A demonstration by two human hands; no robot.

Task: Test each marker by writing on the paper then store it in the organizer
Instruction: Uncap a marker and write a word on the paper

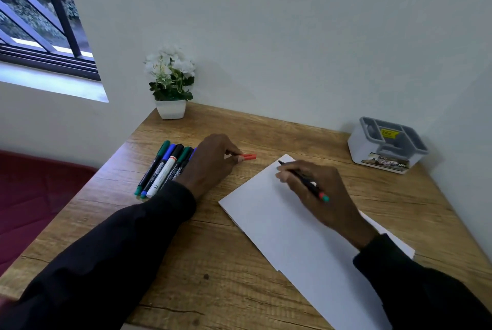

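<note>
Paper (pixel 292 225) under right hand (pixel 322 193) gripping black marker (pixel 306 183); left hand (pixel 210 161) pinches red cap (pixel 249 156) beside spare markers (pixel 165 167).

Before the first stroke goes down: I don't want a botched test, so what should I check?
1. Cap off: ok. The left hand pinches the red cap, away from the sheet.
2. Grip: ok. The right hand holds the marker like a pen.
3. Tip over the paper: ok, at its far corner; whether it touches, cannot tell.
4. Sheet steadied: not ok. The left hand is off it.
5. Writing space: ok. No marks show on the visible sheet.
6. Storage: ok. The organizer stands upright, open-topped, with no markers seen inside.
</note>
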